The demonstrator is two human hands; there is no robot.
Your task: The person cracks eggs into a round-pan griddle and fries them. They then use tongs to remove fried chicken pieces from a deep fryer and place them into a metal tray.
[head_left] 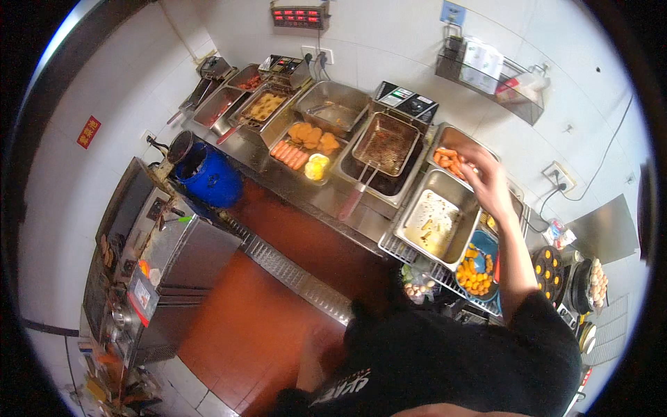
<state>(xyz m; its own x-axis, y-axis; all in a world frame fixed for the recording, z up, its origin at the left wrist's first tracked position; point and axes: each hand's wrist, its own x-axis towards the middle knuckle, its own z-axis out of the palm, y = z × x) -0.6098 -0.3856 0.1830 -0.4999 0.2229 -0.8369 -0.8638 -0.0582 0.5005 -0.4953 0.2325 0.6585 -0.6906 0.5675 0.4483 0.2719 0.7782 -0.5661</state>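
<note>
Just right of the square wire-mesh fryer basket (387, 142), the small, slim orange-brown sausages (447, 161) lie loosely heaped in a rectangular stainless-steel pan (450, 130). Their long axes do not all agree: several seem to run crosswise, slanting away from the basket's side, and they are too small to tell one end from the other.

The bare right hand (484, 179) is over this pan, its fingers bent, narrow and directed toward the basket's side; whether they pinch a sausage cannot be told. The bare left hand (323, 344) is a blur well below the basket, and its grip cannot be made out.

The basket's long red-brown handle (351, 201) points toward the person. Right of the basket and nearer the person sits a deep steel pan (431, 217) with crumbs and yellowish liquid; farther right, a round blue bowl (488, 243) holds yellow-orange pieces (474, 281). Left of the basket, thick pink sausages (290, 154) lie side by side near flat golden-brown patties (313, 136).
</note>
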